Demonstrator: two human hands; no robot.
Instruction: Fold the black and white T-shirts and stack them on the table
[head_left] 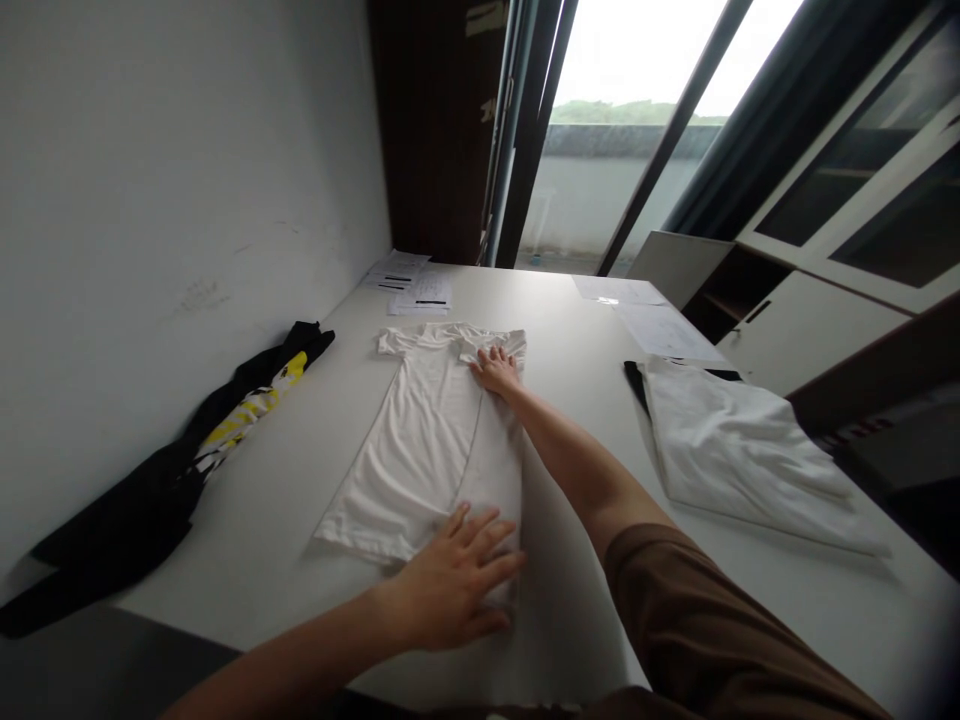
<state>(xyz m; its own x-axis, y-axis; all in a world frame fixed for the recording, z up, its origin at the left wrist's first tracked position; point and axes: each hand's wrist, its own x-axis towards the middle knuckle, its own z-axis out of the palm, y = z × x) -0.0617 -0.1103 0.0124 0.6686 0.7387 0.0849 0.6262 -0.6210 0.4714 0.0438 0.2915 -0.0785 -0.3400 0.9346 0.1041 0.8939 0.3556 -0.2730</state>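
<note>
A white T-shirt point(420, 440) lies on the white table, its right side folded over toward the middle and its hem toward me. My left hand point(461, 580), fingers spread, rests at the near right corner by the hem. Farther up, my right hand point(496, 370) lies with fingers apart on the folded sleeve near the shoulder. Neither hand grips the cloth. Small wrinkles run through the shirt's left half.
Against the wall at left lies a black garment point(142, 500) with a yellow and white pattern. A folded white garment point(750, 450) with black cloth beneath it is at right. Paper sheets point(420, 290) lie at the far left corner, more papers point(660, 325) at the far right.
</note>
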